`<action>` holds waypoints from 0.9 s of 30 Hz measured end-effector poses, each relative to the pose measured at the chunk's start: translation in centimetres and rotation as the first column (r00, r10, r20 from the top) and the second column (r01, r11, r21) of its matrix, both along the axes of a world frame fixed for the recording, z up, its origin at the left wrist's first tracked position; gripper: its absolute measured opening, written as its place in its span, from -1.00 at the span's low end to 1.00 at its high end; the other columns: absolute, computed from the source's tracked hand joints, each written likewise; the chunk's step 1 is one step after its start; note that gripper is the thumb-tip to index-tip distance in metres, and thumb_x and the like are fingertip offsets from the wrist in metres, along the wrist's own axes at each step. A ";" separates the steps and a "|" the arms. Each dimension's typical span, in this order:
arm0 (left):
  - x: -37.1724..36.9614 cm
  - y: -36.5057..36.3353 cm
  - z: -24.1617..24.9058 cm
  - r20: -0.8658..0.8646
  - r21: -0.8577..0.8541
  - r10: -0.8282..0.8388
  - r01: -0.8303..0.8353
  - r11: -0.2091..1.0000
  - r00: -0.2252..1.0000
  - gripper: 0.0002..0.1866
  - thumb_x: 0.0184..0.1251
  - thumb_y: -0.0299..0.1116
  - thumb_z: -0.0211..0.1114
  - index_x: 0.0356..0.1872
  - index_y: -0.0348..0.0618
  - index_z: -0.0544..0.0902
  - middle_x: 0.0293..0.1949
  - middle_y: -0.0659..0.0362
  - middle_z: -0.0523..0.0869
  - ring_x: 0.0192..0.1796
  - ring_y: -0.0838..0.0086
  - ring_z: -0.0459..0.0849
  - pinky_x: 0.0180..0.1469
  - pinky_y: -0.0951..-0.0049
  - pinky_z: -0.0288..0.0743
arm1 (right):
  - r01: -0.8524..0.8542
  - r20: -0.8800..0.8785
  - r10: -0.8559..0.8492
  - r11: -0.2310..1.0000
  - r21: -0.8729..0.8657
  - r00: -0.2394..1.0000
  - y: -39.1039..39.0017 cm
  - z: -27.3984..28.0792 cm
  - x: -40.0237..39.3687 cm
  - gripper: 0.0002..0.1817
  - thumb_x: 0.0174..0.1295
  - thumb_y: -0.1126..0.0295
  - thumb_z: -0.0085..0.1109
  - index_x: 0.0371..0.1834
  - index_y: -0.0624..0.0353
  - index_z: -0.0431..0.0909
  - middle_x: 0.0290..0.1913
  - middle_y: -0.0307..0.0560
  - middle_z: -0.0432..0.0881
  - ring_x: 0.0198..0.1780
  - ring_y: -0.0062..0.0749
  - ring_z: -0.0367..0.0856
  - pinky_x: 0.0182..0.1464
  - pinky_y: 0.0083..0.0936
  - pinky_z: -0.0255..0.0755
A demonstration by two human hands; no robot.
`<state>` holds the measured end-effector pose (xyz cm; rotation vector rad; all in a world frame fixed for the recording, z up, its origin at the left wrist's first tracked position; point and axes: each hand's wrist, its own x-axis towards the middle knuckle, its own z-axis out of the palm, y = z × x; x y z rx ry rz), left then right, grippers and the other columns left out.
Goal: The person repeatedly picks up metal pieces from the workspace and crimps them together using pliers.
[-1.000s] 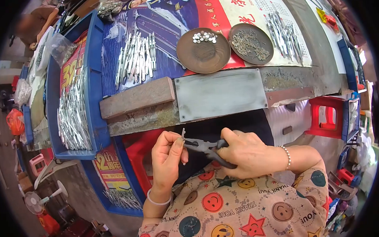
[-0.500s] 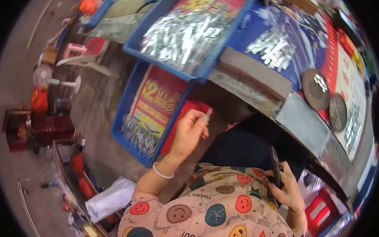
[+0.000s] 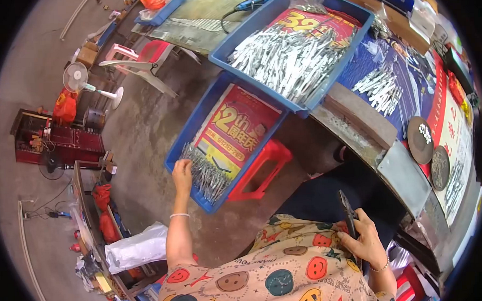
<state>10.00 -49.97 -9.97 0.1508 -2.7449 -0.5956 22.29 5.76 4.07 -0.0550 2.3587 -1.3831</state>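
Note:
My left hand (image 3: 182, 174) reaches down to the near corner of a low blue tray (image 3: 195, 120) and rests on a pile of small silvery metal pieces (image 3: 205, 174). Its back faces the camera, so its fingertips are hidden. The tray is lined with a red poster and sits on a red stool (image 3: 263, 171). My right hand (image 3: 365, 240) stays by my lap, gripping black pliers (image 3: 346, 213) with the jaws pointing up.
A second blue tray (image 3: 254, 86), heaped with metal strips (image 3: 293, 58), sits on the workbench. Further right are a grey metal plate (image 3: 404, 176) and two brown dishes (image 3: 421, 139). A fan (image 3: 76, 79), chair (image 3: 142, 56) and white bag (image 3: 138, 249) stand on the concrete floor at left.
My left hand left the pliers with a small metal piece, swung out left and dropped to the low tray's pile. My right hand drew the pliers back to my lap. My view turned left.

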 end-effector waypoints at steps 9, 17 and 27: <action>-0.5 5.6 2.4 -0.159 -0.021 -0.160 0.159 0.987 0.974 -0.91 0.36 -0.51 0.20 -0.22 -0.29 0.63 -0.24 -0.06 0.63 -0.14 0.04 0.62 -0.04 0.19 0.50 | 0.004 0.038 -0.005 1.000 0.020 0.999 0.9 -0.7 0.1 -0.67 0.12 0.20 0.34 -0.13 0.15 0.75 -0.18 0.12 0.53 -0.19 0.06 0.63 -0.07 -0.22 0.54; -1.0 24.2 10.8 -0.156 0.094 -0.655 0.671 0.736 0.740 -0.84 0.26 -0.59 0.28 -0.15 -0.24 0.66 -0.18 -0.02 0.67 -0.11 0.09 0.67 -0.06 0.23 0.56 | 0.022 -0.021 -0.024 0.995 -0.098 0.999 1.1 -3.2 1.7 -0.62 0.21 0.11 0.29 -0.05 0.14 0.72 -0.06 0.17 0.55 -0.13 0.10 0.66 -0.01 -0.20 0.54; -2.3 37.9 15.4 -0.294 0.203 -0.871 0.916 0.346 0.394 -0.76 0.18 -0.67 0.37 -0.13 -0.21 0.69 -0.17 0.03 0.69 -0.25 0.24 0.71 -0.28 0.41 0.60 | 0.242 0.051 -0.238 0.964 -0.112 0.970 4.4 -4.2 5.5 -0.64 0.24 0.10 0.29 -0.02 0.08 0.74 -0.19 0.06 0.48 -0.13 -0.02 0.60 -0.02 -0.25 0.50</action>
